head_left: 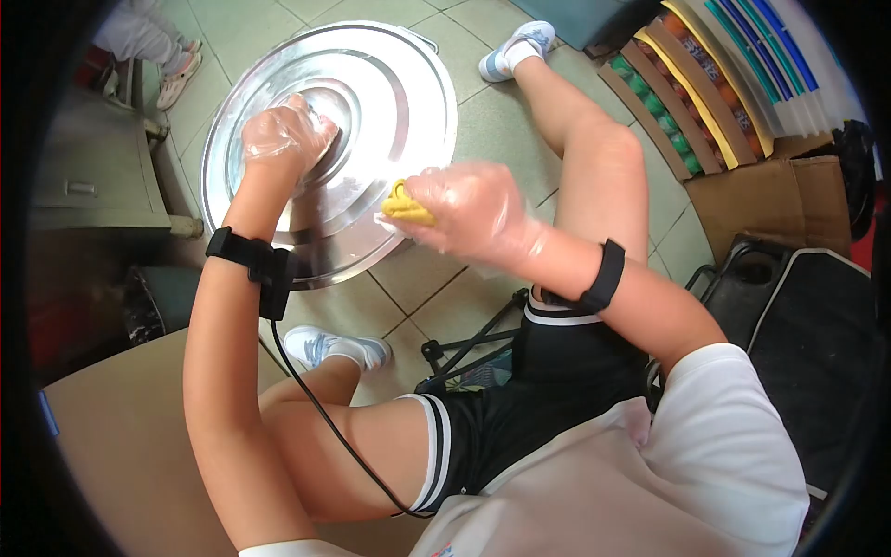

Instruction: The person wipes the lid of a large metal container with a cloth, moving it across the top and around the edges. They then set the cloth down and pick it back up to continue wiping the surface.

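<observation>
A large round metal lid (394,102) with raised rings is in front of me, low over the tiled floor. My left hand (286,135), in a clear plastic glove, is closed at the middle of the lid; the part under its fingers is hidden. My right hand (478,209), gloved the same way, is clenched around a folded yellow cloth (408,206). It is raised beside the lid's right edge, with the cloth overlapping the rim in this view.
A metal cabinet (83,176) is at the left, with another person's legs (148,37) beyond it. Boxes of colourful packaged goods (691,93) and a cardboard box (770,209) are at the right. A black folding frame (473,339) is beneath me, and a cable (325,404) runs from my left armband.
</observation>
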{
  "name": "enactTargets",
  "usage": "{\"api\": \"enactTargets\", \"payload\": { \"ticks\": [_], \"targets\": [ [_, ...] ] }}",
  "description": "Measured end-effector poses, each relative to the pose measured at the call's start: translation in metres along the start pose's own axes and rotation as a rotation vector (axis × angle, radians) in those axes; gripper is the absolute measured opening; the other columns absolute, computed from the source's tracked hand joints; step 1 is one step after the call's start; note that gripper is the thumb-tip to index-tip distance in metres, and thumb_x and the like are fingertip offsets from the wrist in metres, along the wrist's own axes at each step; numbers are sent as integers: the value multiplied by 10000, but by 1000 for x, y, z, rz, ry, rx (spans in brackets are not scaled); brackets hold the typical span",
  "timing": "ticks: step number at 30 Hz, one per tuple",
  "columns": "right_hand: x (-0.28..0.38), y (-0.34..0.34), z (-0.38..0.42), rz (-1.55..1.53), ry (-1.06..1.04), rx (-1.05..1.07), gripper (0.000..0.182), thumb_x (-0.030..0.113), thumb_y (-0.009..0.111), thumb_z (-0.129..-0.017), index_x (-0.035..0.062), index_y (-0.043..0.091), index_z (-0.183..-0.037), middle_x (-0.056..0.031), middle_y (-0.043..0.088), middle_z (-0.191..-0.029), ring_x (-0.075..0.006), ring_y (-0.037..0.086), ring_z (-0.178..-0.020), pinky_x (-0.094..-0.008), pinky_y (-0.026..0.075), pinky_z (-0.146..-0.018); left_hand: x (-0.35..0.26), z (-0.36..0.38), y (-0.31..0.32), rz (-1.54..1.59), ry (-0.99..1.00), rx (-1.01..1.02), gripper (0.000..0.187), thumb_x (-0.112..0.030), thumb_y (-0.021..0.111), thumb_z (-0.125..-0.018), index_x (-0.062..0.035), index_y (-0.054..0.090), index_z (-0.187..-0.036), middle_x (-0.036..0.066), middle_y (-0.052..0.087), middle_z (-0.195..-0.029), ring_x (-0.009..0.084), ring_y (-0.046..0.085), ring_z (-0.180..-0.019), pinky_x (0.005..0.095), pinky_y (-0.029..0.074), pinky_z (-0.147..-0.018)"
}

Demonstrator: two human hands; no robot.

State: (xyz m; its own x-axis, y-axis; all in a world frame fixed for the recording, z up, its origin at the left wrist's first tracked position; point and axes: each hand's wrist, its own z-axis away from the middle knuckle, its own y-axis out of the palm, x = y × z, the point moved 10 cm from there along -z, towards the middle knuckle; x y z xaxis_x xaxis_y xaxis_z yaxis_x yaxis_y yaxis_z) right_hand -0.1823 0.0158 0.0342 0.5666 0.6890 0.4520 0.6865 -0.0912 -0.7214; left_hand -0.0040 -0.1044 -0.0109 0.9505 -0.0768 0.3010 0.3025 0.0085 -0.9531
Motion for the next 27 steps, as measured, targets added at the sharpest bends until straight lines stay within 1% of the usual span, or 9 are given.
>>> {"api": "enactTargets", "payload": {
  "ticks": [3,5,8,15,17,19,21,25,27],
  "targets": [
    [-17,1,-16,89,-12,77,247,405,691,-812,160,695,-839,-78,642,-696,-286,624,-620,-375,498,-545,0,0,1,-11,11,10,533,-496,475,-881,-16,625,-1055,156,708,-818,293,703,-790,397,545,-698],
    [-56,-2,-29,217,180,164,336,481,636,-844,151,696,-863,-101,656,-716,-300,634,-644,-393,507,-567,1,-1,2,10,-9,22,538,-500,476,-880,-12,620,-1056,163,705,-809,294,703,-782,401,542,-692],
    [-107,-12,-50,248,294,63,393,523,598,-860,141,690,-875,-123,661,-728,-315,640,-664,-408,510,-582,2,0,2,19,0,-20,542,-503,477,-880,-10,619,-1056,165,705,-807,293,703,-783,400,541,-688],
    [-86,-9,-42,313,271,-27,362,493,618,-855,137,680,-870,-119,652,-703,-322,632,-650,-405,502,-566,3,0,3,1,-39,40,552,-515,482,-880,-10,619,-1055,162,707,-825,299,699,-810,391,540,-725],
    [-67,-15,-29,245,264,-70,282,427,682,-804,147,678,-780,-83,654,-686,-285,640,-609,-390,503,-531,1,-3,6,15,3,-10,550,-521,497,-873,-12,620,-1040,162,706,-823,303,698,-810,388,540,-729],
    [-52,-13,-15,199,243,-73,267,407,690,-797,142,664,-775,-84,635,-658,-284,629,-587,-392,493,-514,1,0,1,20,-6,10,550,-521,503,-870,-12,619,-1044,163,706,-828,302,698,-814,386,540,-730],
    [-29,-5,-5,93,112,-41,258,394,700,-789,140,654,-780,-80,628,-654,-286,624,-578,-389,488,-507,0,1,-2,25,-21,25,550,-520,510,-867,-12,617,-1048,164,706,-833,301,697,-819,384,540,-731],
    [-24,0,-12,98,53,67,281,420,686,-804,140,657,-790,-84,636,-663,-286,633,-601,-389,493,-520,1,3,-3,36,-13,31,553,-522,515,-865,-17,612,-1071,167,707,-846,301,695,-835,387,536,-744],
    [-56,0,-30,151,134,135,331,477,653,-820,147,676,-823,-91,652,-677,-291,644,-623,-403,502,-545,-1,3,-3,36,-17,45,557,-522,515,-865,-18,610,-1082,167,708,-848,303,695,-839,388,535,-748]
  ]
}}
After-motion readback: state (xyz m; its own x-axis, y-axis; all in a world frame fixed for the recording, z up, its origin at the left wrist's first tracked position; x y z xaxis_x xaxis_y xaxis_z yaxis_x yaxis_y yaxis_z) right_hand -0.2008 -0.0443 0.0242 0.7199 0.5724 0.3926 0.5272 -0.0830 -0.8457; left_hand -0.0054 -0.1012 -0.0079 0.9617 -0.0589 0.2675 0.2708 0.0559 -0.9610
